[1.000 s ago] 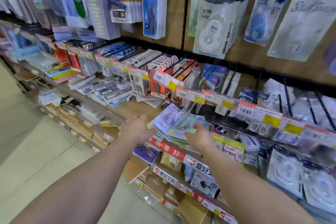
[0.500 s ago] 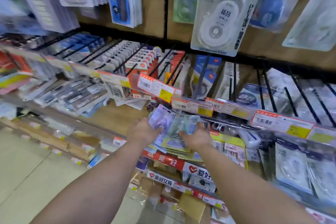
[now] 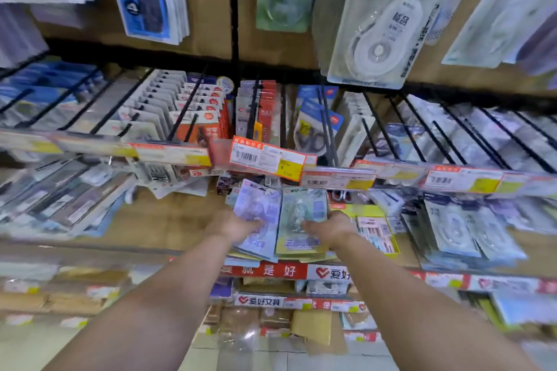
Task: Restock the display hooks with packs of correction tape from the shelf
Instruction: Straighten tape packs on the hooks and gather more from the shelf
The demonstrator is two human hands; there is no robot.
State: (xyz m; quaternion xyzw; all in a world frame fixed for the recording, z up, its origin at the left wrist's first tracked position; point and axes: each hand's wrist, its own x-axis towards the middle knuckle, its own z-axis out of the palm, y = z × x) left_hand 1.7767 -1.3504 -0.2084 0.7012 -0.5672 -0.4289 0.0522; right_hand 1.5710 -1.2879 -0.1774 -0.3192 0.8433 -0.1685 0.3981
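Left hand (image 3: 233, 224) grips purple pack (image 3: 258, 214), right hand (image 3: 330, 227) grips green pack (image 3: 303, 220), side by side atop a stack on the wooden shelf (image 3: 168, 220). Probably correction tape, too blurred to confirm. Price tag (image 3: 265, 161) just above, black display hooks (image 3: 379, 126) behind.

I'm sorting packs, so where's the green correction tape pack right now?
In the head view, the green pack lies centre frame on the shelf pile, under the right hand, beside the purple pack under the left hand, below the price tag.
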